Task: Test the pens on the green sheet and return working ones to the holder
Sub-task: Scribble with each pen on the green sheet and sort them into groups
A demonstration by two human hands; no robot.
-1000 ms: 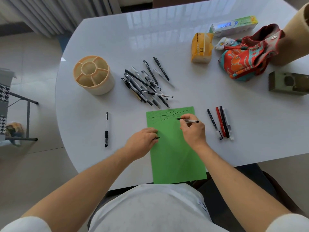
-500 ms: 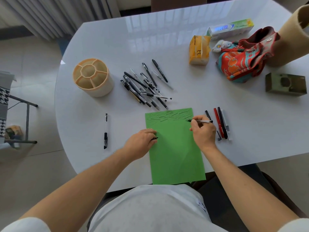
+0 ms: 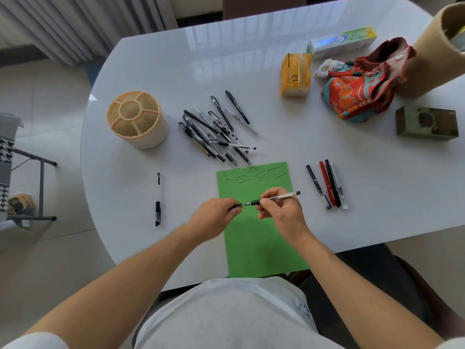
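Note:
A green sheet lies on the white table in front of me, with black scribbles along its top edge. My right hand grips a clear pen above the sheet, tip pointing left. My left hand pinches a small black pen cap right at that tip. A beige compartmented holder stands at the left, with no pens showing in it. A pile of several pens lies beyond the sheet.
One pen lies alone left of the sheet. Several pens, one red, lie in a row to the right. At the far right are a tissue pack, toothpaste box, patterned pouch, green box and cardboard tube.
My right hand has lifted the pen off the sheet's top edge and swung it toward me, bringing its tip up to the cap held in my left hand.

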